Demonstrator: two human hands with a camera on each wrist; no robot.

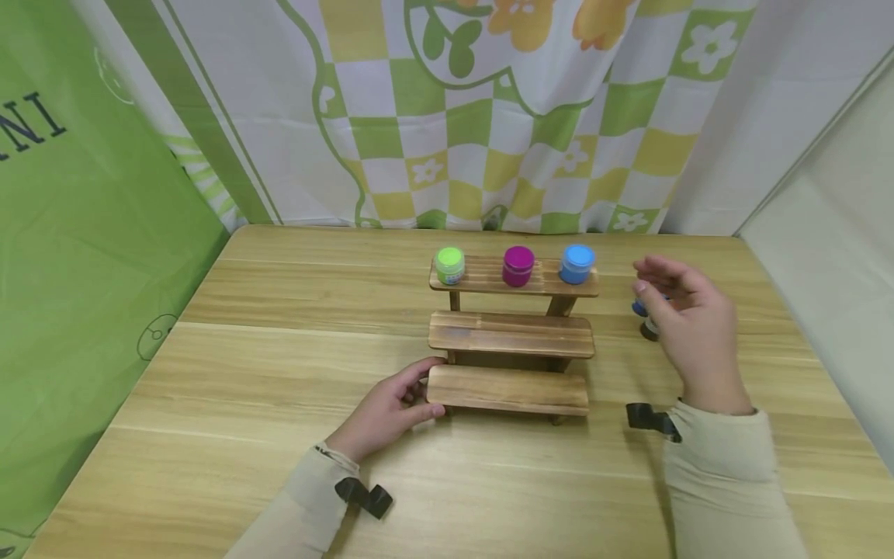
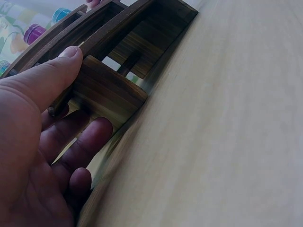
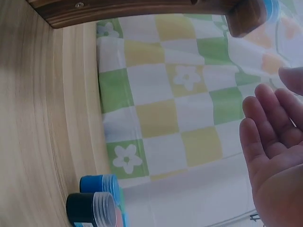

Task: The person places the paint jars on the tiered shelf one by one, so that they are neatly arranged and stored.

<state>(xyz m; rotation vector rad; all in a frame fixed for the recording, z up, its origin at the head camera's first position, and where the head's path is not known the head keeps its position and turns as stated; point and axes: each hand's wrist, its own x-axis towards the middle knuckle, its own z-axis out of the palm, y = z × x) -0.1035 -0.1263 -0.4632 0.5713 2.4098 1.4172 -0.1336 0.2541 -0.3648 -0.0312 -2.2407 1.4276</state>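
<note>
A three-step wooden stand is on the table. My left hand holds the left end of its lowest step, thumb against the step's edge and fingers around the end. Three small jars are on the top step: lime green, magenta and light blue. To the right of the stand, my right hand is raised, its fingers loosely bent around nothing. Below it, partly hidden in the head view, are a blue jar and a black jar; others behind them are mostly covered.
The wooden tabletop meets a checked, flowered curtain at the back. Green cloth hangs on the left, and a pale wall is on the right. Black wrist mounts stick out from the sleeves.
</note>
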